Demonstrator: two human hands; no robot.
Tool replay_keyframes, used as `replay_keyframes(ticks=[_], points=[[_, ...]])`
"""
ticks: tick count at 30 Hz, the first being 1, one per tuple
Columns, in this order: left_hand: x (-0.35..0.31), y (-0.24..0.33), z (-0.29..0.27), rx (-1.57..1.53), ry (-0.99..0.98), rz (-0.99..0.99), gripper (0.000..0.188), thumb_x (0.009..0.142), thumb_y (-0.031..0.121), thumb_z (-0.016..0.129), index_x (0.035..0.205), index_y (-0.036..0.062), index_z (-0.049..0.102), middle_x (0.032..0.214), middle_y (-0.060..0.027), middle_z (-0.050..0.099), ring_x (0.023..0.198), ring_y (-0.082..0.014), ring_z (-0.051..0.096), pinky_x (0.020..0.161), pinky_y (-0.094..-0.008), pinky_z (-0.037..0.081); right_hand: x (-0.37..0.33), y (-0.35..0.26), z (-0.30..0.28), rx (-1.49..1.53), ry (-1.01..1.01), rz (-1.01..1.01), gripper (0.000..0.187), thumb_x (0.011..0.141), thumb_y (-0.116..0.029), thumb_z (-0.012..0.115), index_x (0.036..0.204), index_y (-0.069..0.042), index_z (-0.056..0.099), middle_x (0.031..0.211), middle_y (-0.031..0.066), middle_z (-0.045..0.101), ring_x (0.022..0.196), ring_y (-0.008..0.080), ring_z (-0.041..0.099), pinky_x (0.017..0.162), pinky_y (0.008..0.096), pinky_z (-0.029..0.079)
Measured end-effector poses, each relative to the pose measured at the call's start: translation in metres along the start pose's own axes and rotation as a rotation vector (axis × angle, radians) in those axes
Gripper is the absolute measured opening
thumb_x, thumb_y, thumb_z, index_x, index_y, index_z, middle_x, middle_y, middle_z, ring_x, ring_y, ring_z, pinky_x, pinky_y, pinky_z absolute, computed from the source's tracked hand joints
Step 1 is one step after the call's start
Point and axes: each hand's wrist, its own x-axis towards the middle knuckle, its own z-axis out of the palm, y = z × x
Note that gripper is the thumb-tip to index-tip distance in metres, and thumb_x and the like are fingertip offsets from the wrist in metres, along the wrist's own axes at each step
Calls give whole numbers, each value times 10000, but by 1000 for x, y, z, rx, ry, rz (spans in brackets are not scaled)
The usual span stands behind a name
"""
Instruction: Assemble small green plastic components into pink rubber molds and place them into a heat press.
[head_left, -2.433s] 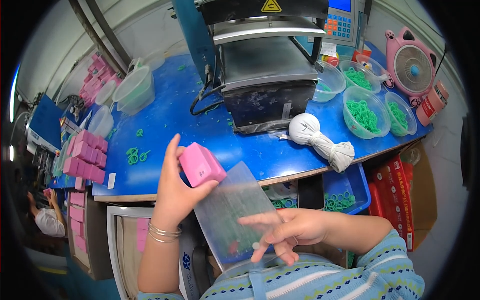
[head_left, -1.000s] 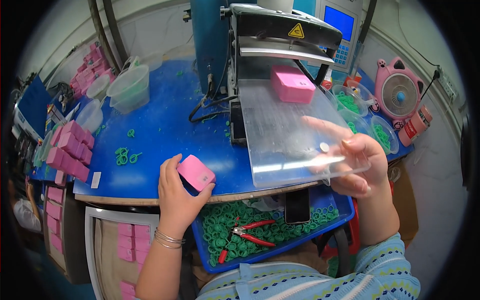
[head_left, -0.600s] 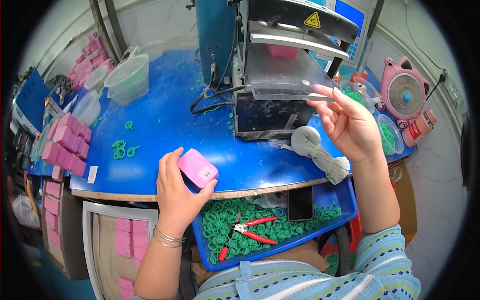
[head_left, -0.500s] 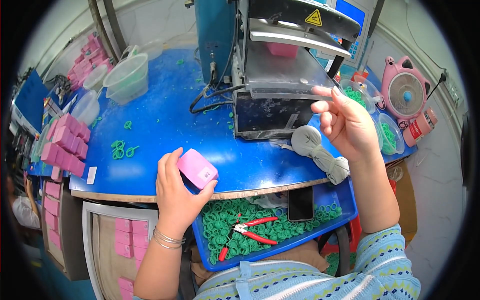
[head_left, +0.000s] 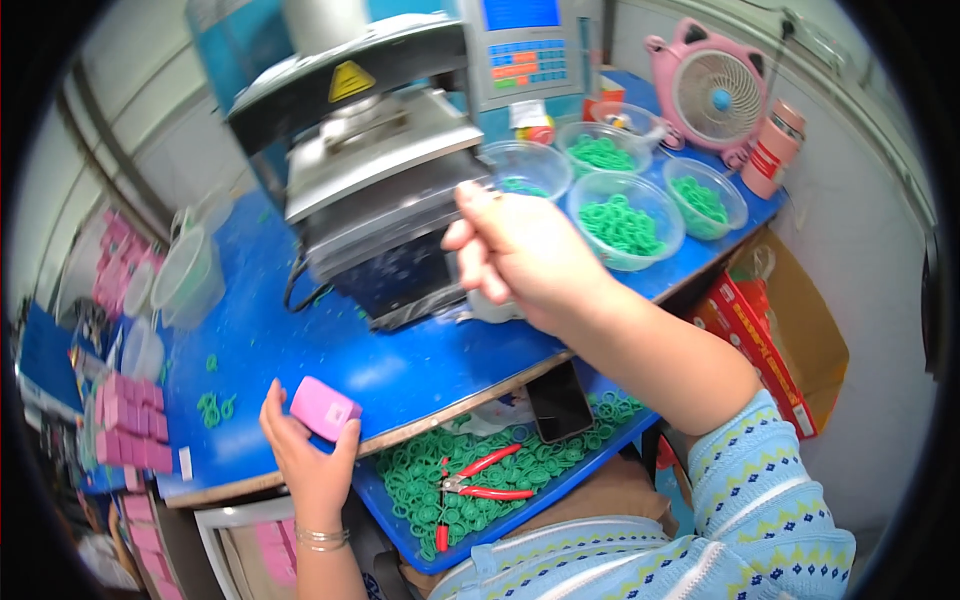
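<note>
A pink block [head_left: 325,408] with a small pale label rests on the blue table near its front edge. My left hand [head_left: 310,465] grips it, thumb at the near corner and fingers along the left side. Raised in front of a press machine [head_left: 385,215], my right hand [head_left: 525,250] has its thumb against the curled index finger; whatever they may pinch is too small to make out. Below the table edge, a blue tray [head_left: 590,440] holds many green ring-shaped pieces [head_left: 420,485], red-handled cutting pliers [head_left: 485,470] and a dark phone [head_left: 560,403].
Clear bowls [head_left: 625,262] of green pieces stand right of the press, near a pink fan [head_left: 715,95] and a pink bottle [head_left: 773,150]. Stacked pink blocks [head_left: 135,430] and a clear tub [head_left: 190,280] are at left. An open carton [head_left: 790,330] sits at lower right.
My view has swung right, bringing more bowls into sight. My right hand's fingers have curled in, and its hand appears before the press. The left hand stays on the pink block.
</note>
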Motion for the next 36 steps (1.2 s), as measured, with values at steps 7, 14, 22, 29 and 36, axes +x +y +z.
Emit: replay_keyframes(ticks=[7,14,22,29,36], points=[[1,2,0,9,-23,-18,892,649,178,729,1369,30,223,1270,-183,353,1077,-284,437,849,-347,390,0,6,-4,119,-96,19,415,946,-354,399,741,-15,523,511,65,529,348,97,421,364,232,352],[0,1,3,8,-11,48,901,660,199,724,1378,33,205,1278,-184,344,1073,-283,443,841,-346,391,2,2,-4,83,-61,14,427,949,-357,382,743,-11,525,522,58,523,363,98,412,396,233,355],[1,3,4,-51,-16,-22,911,626,147,734,1363,-4,220,1137,-153,428,1001,-270,467,881,-363,391,24,6,1,211,-58,177,392,924,-330,425,678,-38,513,441,11,416,336,99,325,347,237,259],[-52,-1,-4,110,118,288,895,558,224,797,1281,-8,323,1164,-184,439,1054,-337,453,891,-423,383,39,6,-10,339,-290,143,348,920,-292,465,617,-122,454,425,-54,356,305,48,254,320,207,197],[-173,-123,-83,621,151,-61,814,620,166,716,1300,3,300,1202,-209,424,1074,-368,450,904,-439,374,55,23,-41,230,-323,105,402,973,-306,345,648,-93,444,408,-42,270,313,52,241,330,193,184]])
